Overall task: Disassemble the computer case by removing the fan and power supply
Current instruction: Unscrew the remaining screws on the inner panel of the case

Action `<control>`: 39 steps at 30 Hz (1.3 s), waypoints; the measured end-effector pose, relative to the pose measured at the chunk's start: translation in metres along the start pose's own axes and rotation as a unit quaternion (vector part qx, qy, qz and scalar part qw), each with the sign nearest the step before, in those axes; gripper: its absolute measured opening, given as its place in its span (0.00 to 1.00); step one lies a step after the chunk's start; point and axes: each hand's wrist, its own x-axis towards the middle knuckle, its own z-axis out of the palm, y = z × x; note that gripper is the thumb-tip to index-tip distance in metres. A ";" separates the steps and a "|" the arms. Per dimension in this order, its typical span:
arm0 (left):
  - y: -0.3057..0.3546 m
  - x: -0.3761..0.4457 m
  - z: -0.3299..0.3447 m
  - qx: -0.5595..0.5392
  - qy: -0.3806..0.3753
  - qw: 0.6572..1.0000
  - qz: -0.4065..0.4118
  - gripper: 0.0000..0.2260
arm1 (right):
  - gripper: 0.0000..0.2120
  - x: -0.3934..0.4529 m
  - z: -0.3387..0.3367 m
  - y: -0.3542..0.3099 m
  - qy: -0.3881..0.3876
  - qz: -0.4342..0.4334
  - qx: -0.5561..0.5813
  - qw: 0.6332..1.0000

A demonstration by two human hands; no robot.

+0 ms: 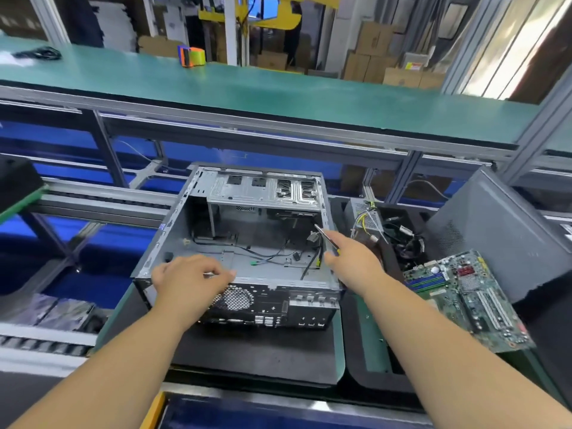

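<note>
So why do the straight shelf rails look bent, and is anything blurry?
Head view: the wide-angle lens bows the green-topped shelf and its rails; the open grey metal computer case in the centre is fairly sharp, the edges smear, and bright daylight washes out the upper right corner.

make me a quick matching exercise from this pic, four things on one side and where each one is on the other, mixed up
Things:
1. motherboard
2. screwdriver
3. left hand
4. loose cables

Places:
A. on the floor inside the computer case
B. on the case's near rear edge
C. gripped by the right hand
D. lying outside the case, to its right

Pairs: 1-D, 2-C, 3-B, 4-A
</note>
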 end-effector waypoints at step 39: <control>0.047 -0.015 0.031 -0.178 0.088 0.912 -0.358 0.39 | 0.37 0.114 -0.029 0.003 -0.065 -0.176 -0.233 0.954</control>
